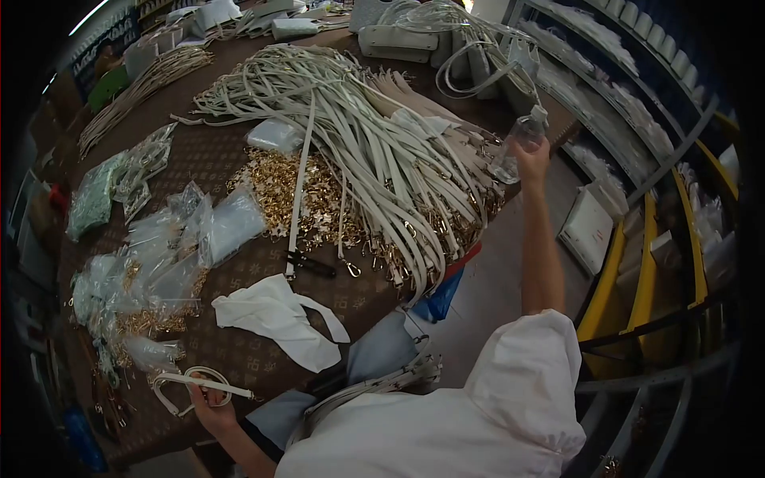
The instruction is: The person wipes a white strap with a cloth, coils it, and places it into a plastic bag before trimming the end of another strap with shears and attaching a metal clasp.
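My left hand, at the table's near left edge, is closed around a coiled white strap with a metal end. Out to the right, my right hand grips a clear bottle with a white top, by the far right edge of the table. Just left of that bottle lies a large heap of white straps with gold clasps at their ends. A white cloth rests on the table between my hands, and a dark-handled tool lies beyond it.
Gold hardware is piled beside the straps. Several clear plastic bags cover the left of the brown patterned table. White bags stand at the back. Shelving and yellow-edged racks line the right side.
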`<state>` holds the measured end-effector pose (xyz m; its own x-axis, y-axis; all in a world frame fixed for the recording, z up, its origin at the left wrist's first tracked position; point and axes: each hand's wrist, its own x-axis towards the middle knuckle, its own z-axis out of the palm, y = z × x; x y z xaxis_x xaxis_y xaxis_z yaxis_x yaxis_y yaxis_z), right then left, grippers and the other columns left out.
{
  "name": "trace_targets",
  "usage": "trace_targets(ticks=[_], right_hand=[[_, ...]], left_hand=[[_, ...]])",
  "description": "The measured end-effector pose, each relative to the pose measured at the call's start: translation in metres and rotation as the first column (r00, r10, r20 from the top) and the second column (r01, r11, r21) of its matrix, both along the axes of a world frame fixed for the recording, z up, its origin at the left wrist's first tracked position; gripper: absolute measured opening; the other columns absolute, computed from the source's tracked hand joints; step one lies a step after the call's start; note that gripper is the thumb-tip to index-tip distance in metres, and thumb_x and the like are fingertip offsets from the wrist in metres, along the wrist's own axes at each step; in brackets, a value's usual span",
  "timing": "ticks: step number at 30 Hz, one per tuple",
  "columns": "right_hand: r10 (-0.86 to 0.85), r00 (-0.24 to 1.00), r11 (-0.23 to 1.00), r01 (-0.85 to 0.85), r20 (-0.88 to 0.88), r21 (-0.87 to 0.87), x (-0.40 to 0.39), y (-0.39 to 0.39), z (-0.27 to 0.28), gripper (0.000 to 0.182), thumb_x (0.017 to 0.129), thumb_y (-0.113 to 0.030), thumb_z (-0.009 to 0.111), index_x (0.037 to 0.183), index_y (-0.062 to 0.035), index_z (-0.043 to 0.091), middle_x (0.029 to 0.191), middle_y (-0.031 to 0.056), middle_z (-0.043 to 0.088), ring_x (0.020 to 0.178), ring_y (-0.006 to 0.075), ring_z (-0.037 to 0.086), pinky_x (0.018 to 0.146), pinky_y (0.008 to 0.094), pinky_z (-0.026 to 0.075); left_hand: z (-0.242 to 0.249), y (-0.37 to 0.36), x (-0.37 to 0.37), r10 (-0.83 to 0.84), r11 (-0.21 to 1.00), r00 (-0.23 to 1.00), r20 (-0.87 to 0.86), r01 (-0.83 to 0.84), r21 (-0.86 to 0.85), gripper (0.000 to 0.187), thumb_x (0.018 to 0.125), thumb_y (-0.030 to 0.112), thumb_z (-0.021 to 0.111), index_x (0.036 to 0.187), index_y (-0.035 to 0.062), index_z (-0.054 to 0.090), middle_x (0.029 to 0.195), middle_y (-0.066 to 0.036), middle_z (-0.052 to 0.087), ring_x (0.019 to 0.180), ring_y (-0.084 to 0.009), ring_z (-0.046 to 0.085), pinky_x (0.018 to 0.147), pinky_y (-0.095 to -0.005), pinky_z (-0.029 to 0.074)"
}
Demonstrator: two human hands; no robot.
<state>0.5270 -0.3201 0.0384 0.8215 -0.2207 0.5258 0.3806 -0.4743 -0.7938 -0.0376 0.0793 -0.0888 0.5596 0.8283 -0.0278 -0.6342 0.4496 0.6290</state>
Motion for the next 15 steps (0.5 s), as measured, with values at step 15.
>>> trace_targets(ticks=[15], right_hand=[[-0.201,0.972,0.979,0.204,0.118,-0.019,0.130,-0.032,-0.074,0.081,0.066,-0.038,0.074,0.128,-0.0031,0.034,0.118,0.0168,0.049,0.109,0.0317,0.048,0.088,0.0395,0.040]], left_hand=[[0.006,0.000,0.003,0.173,0.984,0.976,-0.131,-0.176,-0.014,0.026,0.093,0.024,0.046,0.106,0.0024,0.052,0.060,0.005,0.034,0.048,-0.0029,0.026,0.042,-0.0191,0.023]])
